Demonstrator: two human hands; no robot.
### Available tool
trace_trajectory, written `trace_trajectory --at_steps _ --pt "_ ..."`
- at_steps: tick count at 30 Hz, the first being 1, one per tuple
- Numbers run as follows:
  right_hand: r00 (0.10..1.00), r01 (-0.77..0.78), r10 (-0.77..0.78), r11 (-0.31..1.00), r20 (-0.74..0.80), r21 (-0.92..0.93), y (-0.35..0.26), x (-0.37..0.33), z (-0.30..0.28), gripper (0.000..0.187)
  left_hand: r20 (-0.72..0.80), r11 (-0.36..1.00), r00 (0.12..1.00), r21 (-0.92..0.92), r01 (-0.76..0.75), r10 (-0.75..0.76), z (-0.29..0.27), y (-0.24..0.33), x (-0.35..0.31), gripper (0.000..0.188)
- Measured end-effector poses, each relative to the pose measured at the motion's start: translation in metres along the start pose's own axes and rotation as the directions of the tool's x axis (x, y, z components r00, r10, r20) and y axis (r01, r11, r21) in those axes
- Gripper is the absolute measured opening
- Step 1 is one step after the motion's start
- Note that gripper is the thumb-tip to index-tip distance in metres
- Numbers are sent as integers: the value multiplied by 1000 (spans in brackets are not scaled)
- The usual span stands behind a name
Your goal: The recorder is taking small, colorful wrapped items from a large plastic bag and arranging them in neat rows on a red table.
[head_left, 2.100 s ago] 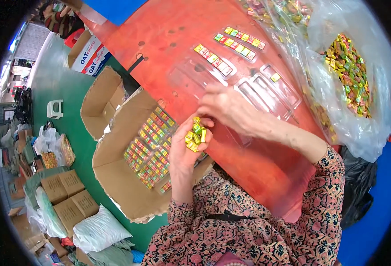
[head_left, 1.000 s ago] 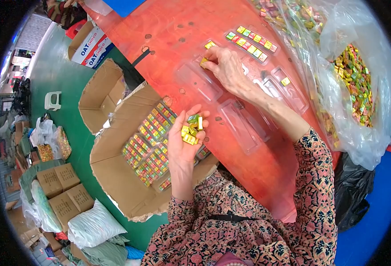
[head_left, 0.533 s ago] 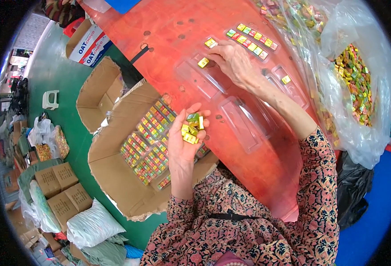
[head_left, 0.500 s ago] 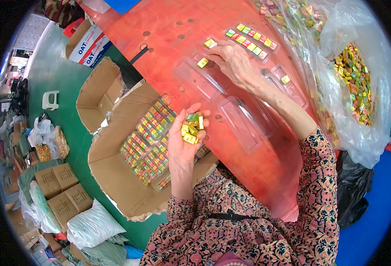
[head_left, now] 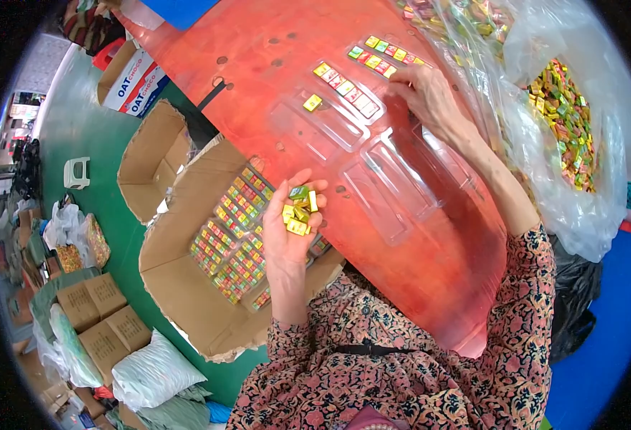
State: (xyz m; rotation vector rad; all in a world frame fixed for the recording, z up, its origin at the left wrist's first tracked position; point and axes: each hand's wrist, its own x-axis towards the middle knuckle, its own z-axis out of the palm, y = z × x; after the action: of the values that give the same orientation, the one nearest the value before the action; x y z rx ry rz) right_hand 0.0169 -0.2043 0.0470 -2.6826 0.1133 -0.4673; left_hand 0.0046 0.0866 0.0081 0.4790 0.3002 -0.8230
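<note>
My left hand [head_left: 290, 233] is palm up, its fingers curled round several small foil-wrapped cubes [head_left: 300, 213], mostly gold and green. Over the far right of the red table, my right hand [head_left: 434, 100] has its fingertips pinched together beside a clear plastic tray [head_left: 348, 49] with two rows of coloured cubes. Whatever is in those fingertips is hidden. To its left, another clear tray [head_left: 294, 122] has one row of cubes [head_left: 345, 87] and a single yellow cube [head_left: 312, 102] in its other compartment. An unfilled clear tray [head_left: 369, 208] lies nearer me.
Left of the table, a cardboard box [head_left: 179, 287] holds filled trays [head_left: 240, 236]. A large clear bag of wrapped cubes [head_left: 566, 129] rests along the right edge. A further tray [head_left: 460, 168] is partly behind my right forearm. Cartons [head_left: 115, 333] and sacks [head_left: 154, 365] sit on the green floor.
My right hand has moved right, from the middle tray to beside the two-row tray, uncovering a row of cubes. My left hand still holds its cubes.
</note>
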Motion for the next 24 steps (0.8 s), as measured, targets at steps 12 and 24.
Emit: trace_trajectory --at_steps 12,24 --pt "982 172 -174 984 -74 -40 -29 -24 25 14 -2 1000 1000 13 -15 15 0 -1 0 37" --pt "999 45 -47 989 -5 -142 -39 -24 29 11 1 1000 1000 -1 -12 12 -1 -1 0 34"
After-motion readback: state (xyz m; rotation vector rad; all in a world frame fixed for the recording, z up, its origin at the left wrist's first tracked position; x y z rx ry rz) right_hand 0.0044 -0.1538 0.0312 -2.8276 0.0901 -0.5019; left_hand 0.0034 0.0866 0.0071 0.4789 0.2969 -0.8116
